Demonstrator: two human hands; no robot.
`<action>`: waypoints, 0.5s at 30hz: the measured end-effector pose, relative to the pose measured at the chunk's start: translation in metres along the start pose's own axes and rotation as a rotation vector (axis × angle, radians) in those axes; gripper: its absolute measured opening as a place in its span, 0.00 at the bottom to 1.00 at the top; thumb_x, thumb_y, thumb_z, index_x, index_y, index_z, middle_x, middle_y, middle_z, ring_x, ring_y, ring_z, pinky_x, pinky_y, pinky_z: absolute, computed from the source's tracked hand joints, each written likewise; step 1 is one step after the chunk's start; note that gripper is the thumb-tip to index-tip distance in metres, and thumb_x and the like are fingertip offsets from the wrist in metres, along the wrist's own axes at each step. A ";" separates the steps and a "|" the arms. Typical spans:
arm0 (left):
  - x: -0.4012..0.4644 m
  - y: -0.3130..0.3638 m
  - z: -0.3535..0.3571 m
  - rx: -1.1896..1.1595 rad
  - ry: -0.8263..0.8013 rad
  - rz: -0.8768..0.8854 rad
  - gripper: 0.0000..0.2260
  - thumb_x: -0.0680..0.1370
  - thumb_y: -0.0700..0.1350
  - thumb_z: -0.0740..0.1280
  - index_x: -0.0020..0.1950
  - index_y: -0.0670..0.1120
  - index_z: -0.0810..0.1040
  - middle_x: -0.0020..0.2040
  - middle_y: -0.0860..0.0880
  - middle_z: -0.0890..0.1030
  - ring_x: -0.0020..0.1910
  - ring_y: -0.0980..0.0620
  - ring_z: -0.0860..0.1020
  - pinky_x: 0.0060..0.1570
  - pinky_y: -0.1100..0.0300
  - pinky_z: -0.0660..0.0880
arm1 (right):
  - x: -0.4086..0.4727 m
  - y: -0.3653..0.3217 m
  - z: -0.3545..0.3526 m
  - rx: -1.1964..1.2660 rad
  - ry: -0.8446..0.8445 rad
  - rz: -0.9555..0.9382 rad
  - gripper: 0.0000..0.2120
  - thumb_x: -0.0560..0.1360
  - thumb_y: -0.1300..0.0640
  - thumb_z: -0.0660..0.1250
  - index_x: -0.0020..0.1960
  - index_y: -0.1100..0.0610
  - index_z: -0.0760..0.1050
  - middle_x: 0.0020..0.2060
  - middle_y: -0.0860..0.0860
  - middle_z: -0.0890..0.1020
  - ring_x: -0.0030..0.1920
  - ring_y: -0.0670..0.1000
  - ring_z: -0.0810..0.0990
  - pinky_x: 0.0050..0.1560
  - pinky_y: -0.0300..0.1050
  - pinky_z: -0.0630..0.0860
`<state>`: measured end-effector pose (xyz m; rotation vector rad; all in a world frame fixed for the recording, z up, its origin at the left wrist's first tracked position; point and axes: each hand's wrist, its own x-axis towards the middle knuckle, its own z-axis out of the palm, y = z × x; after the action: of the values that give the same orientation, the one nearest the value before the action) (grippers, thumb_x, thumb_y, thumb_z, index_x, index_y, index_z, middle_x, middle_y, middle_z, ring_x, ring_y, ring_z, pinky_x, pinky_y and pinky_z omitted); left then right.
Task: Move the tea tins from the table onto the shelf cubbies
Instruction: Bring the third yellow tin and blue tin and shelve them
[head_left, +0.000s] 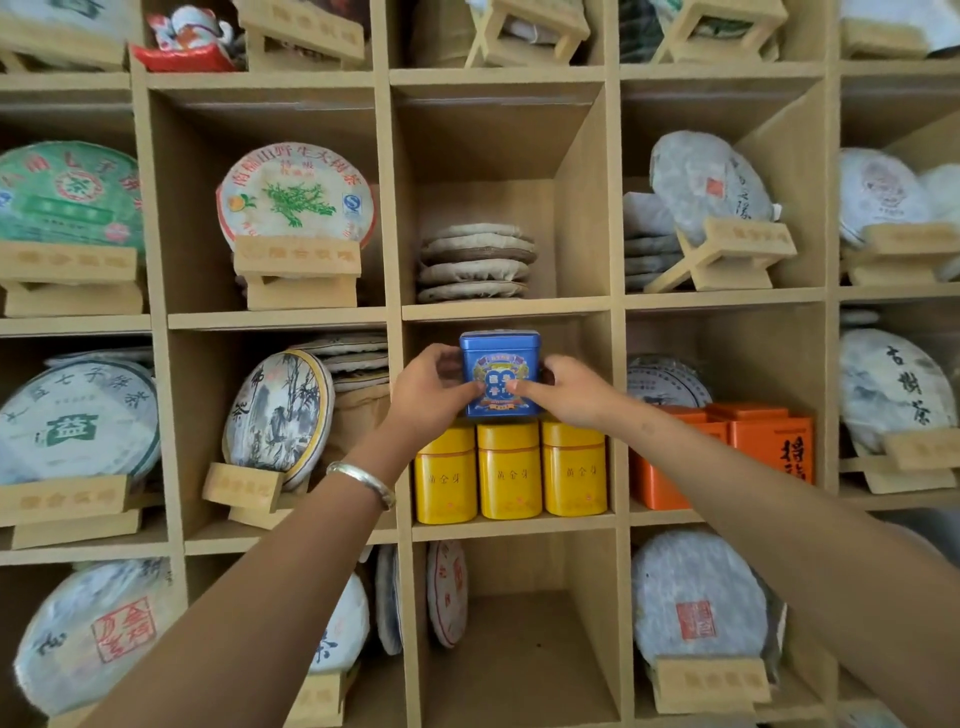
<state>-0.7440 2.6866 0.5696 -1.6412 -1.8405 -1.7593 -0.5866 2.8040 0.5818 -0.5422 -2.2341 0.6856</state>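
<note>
Upright blue tin (500, 375) with ornate label, pinched between left hand (427, 392) and right hand (569, 395), atop 3 yellow tins (509, 470).

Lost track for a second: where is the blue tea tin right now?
In the head view, centre: the blue tea tin sits atop the yellow tins in the middle cubby, gripped by the left hand and right hand.

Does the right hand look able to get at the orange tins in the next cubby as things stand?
Probably yes, once it lets go: the right hand now holds the blue tin, but the orange tins stand at the open cubby front beside it, nothing blocking.
</note>
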 end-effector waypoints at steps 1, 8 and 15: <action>0.003 -0.002 0.002 -0.001 -0.008 0.003 0.21 0.72 0.42 0.74 0.63 0.46 0.73 0.54 0.52 0.79 0.48 0.59 0.80 0.42 0.63 0.80 | 0.003 0.003 0.000 -0.020 -0.004 -0.001 0.19 0.74 0.46 0.69 0.60 0.55 0.75 0.52 0.49 0.81 0.50 0.47 0.81 0.49 0.45 0.80; 0.018 -0.020 0.012 0.038 -0.016 0.010 0.21 0.73 0.43 0.73 0.64 0.45 0.73 0.57 0.49 0.80 0.48 0.57 0.80 0.39 0.66 0.78 | 0.021 0.022 0.001 -0.047 0.005 -0.020 0.19 0.73 0.44 0.70 0.56 0.56 0.78 0.48 0.50 0.83 0.45 0.43 0.82 0.37 0.37 0.77; 0.019 -0.029 0.016 0.101 0.027 0.007 0.21 0.72 0.46 0.75 0.62 0.46 0.74 0.54 0.51 0.80 0.41 0.62 0.79 0.32 0.71 0.75 | 0.034 0.032 0.003 -0.017 -0.072 0.023 0.21 0.73 0.48 0.71 0.60 0.59 0.77 0.54 0.53 0.82 0.53 0.49 0.82 0.56 0.50 0.79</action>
<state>-0.7632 2.7176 0.5589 -1.5776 -1.8759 -1.6483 -0.6054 2.8470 0.5782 -0.5600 -2.3061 0.7088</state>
